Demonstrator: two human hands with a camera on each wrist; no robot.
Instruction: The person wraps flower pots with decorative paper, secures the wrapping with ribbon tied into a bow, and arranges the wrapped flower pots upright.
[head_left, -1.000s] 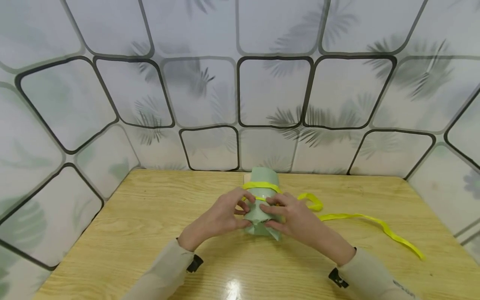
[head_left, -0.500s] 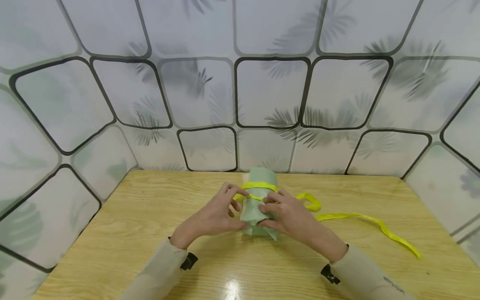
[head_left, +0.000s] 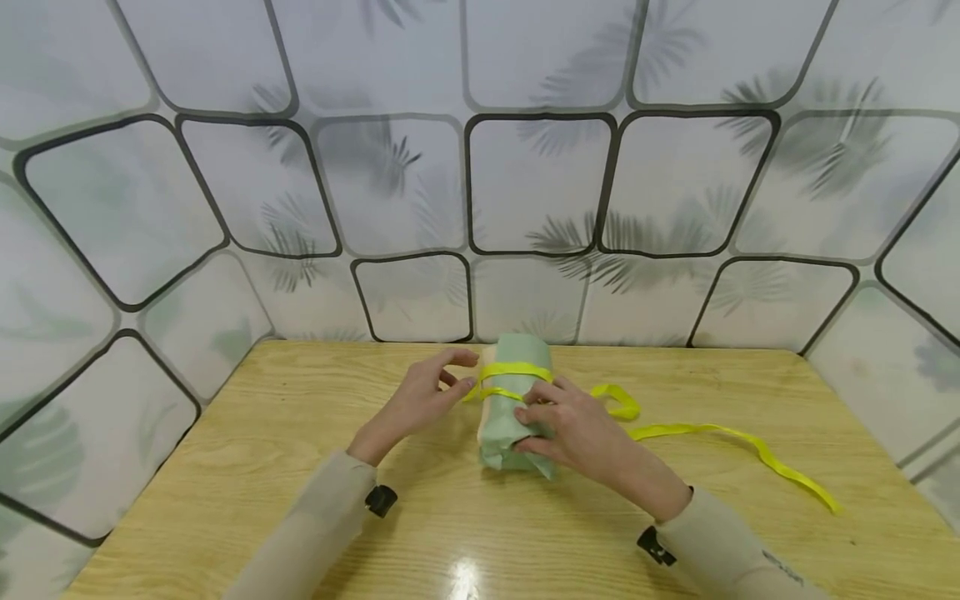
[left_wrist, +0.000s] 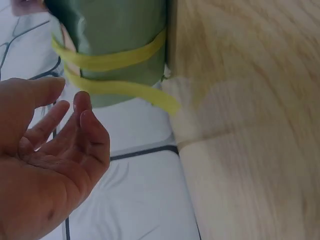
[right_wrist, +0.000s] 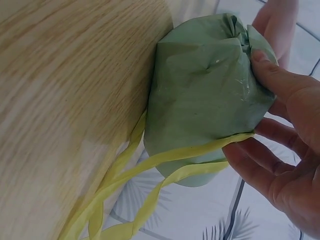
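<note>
A package wrapped in pale green paper (head_left: 501, 425) lies on the table, its crumpled folded end facing the person. Yellow ribbon (head_left: 517, 368) crosses it in two bands. My right hand (head_left: 573, 429) holds the package's near right side; in the right wrist view its thumb (right_wrist: 272, 70) presses the folded paper and its fingertips touch the ribbon. My left hand (head_left: 420, 396) is off the package, just to its left, fingers loosely bent. In the left wrist view, a ribbon end (left_wrist: 160, 97) sticks out past the package close to the left fingertips, with a gap showing.
To the right, a loop and a long loose tail of yellow ribbon (head_left: 738, 437) lie across the wooden table (head_left: 300, 417). A patterned fabric wall (head_left: 540, 183) stands right behind the table's back edge and along both sides.
My left hand has let go of the package's near left side and shifted left and away from the person, to beside the ribbon bands. The right hand stays on the package.
</note>
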